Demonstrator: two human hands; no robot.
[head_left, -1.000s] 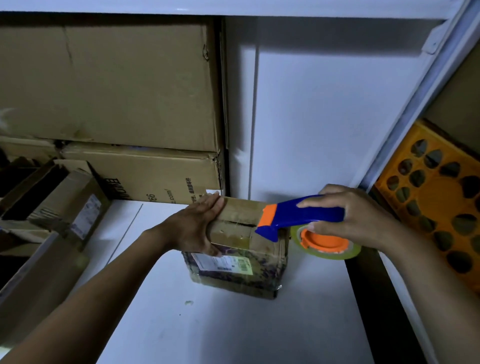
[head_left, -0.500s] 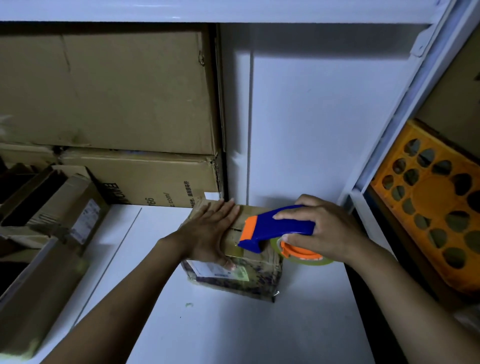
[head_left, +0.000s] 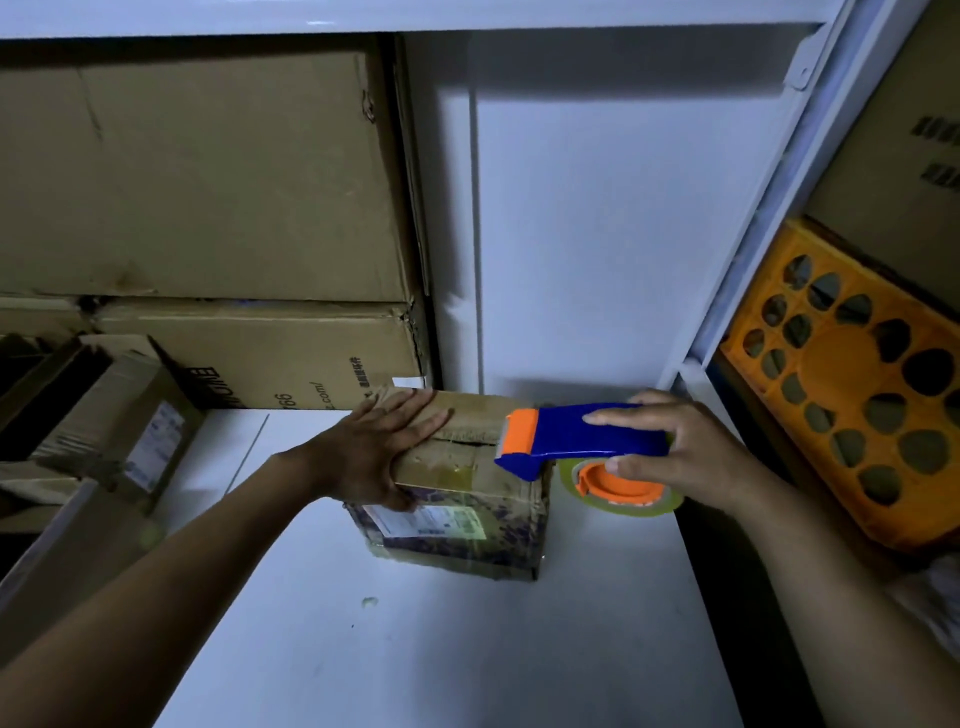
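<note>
White shelf (head_left: 467, 649): box (head_left: 483, 499) under spread L fingers (head_left: 415, 410), tape gun (head_left: 587, 436) in curled R fingers (head_left: 613, 417)

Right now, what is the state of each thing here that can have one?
small box, flaps down, dark gap at the seam.
tape dispenser, gripped, front edge on the box's right end.
left hand, flat, pressing the box top.
right hand, curled round the dispenser.
left carton, flaps open.
</note>
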